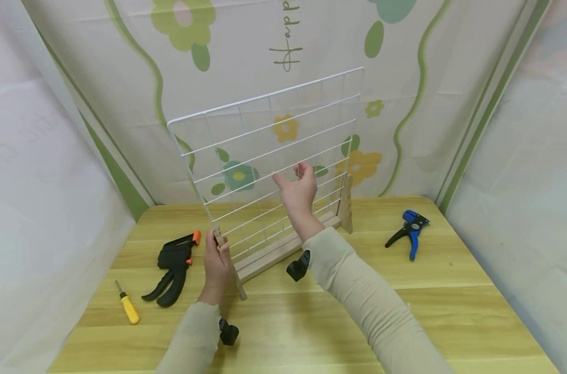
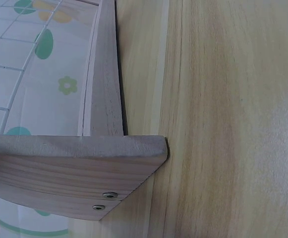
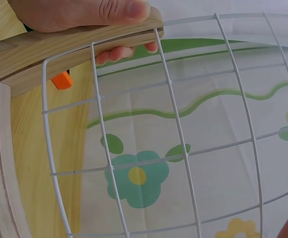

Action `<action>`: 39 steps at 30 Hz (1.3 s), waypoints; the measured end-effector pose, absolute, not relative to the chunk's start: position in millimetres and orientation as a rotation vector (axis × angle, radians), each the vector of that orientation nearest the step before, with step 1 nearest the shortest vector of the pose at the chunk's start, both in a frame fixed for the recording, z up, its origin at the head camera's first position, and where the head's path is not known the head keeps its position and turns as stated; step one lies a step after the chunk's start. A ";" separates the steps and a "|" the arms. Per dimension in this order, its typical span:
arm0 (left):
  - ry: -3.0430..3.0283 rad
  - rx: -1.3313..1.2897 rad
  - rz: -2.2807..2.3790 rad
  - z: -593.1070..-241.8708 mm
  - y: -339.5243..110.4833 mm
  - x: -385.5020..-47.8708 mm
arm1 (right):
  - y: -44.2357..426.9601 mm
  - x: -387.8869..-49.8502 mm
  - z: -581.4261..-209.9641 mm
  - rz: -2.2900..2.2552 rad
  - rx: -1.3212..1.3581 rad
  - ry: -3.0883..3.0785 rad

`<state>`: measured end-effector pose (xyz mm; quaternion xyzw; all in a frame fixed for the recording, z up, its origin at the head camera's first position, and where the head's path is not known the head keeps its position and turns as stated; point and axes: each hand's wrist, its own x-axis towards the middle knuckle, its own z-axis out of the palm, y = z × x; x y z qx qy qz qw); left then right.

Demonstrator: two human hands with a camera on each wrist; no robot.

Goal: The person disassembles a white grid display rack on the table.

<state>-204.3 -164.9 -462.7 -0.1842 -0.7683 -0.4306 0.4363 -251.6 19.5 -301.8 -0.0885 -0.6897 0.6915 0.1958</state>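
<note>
A white wire grid [image 1: 269,95] [image 3: 112,167] stands tilted in a wooden stand, its lower edge at the base bar [image 1: 269,256] between two side pieces. My left hand [image 1: 216,267] [image 3: 79,12] grips the top of the left side piece [image 2: 74,171], thumb on one face and fingertips on the other, beside the grid's edge. Two metal fasteners show low on that piece in the left wrist view. My right hand [image 1: 300,195] is at the middle of the grid, thumb and fingers apart; whether it touches the wires is unclear. Only its fingertips show in the right wrist view.
On the wooden table [image 1: 451,311], a black clamp with orange pads [image 1: 173,267] and a yellow-handled screwdriver [image 1: 129,308] lie left of the stand. Blue-and-black pliers [image 1: 413,228] lie to the right. A floral curtain [image 1: 246,41] hangs behind.
</note>
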 end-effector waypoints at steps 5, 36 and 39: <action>-1.887 -0.486 -1.077 -463.8 -163.1 -206.6 | 22.2 -251.9 -299.4 1.938 -0.235 -1.928; -1.938 -0.445 -1.108 -463.0 -168.8 -202.3 | 19.9 -254.1 -269.8 1.942 -0.133 -1.880; -1.965 -0.431 -1.106 -463.3 -169.3 -200.7 | 19.9 -254.3 -266.2 1.920 -0.116 -1.874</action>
